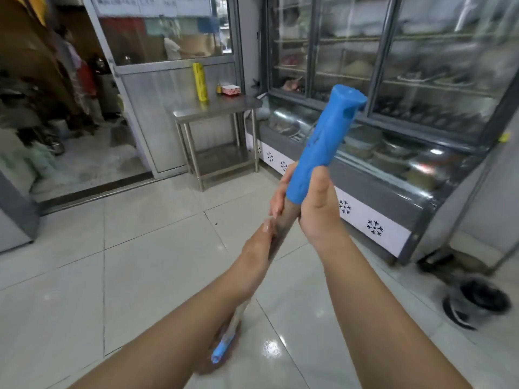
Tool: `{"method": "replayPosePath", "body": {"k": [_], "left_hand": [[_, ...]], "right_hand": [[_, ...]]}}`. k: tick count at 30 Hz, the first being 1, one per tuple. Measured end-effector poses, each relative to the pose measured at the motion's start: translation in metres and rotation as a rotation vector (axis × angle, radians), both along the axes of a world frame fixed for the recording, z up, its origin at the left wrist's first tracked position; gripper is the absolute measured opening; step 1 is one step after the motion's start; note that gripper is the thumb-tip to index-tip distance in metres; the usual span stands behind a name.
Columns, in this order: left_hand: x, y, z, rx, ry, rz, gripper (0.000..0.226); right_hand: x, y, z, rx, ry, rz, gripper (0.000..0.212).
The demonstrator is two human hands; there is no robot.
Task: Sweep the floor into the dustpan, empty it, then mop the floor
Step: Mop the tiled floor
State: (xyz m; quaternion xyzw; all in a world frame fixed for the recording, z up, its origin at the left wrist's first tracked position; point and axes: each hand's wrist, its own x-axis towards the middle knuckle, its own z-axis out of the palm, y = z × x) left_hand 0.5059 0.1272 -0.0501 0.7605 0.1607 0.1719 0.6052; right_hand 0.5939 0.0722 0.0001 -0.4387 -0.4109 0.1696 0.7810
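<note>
Two hands hold the mop handle (320, 147): the right hand (314, 209) wraps the bottom of its blue grip, the left hand (264, 242) curls round the shaft lower. The blurred mop head (222, 352) touches the tiled floor (140, 270) at 6 o'clock. A steel desk (216, 108) with a yellow roll (200, 81) stands at 12 o'clock, a glass display fridge (393, 108) at 2 o'clock, a dark bowl (474, 301) at 4 o'clock.

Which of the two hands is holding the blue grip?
The right hand, wrapped around the bottom of the blue grip. The left hand holds the bare pole lower down.
</note>
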Motion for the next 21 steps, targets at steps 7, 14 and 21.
{"method": "replayPosePath", "body": {"k": [7,14,21], "left_hand": [[0.013,0.017,-0.036,0.175,0.018,-0.117,0.061],[0.018,0.051,-0.099,-0.029,0.132,-0.190,0.086],[-0.010,0.067,-0.137,0.117,0.191,-0.278,0.014]], "right_hand": [[-0.006,0.001,-0.016,-0.168,0.099,-0.260,0.077],[-0.034,0.024,-0.095,-0.575,0.132,-0.418,0.024],[-0.053,0.017,-0.082,-0.558,0.094,-0.577,0.034]]}}
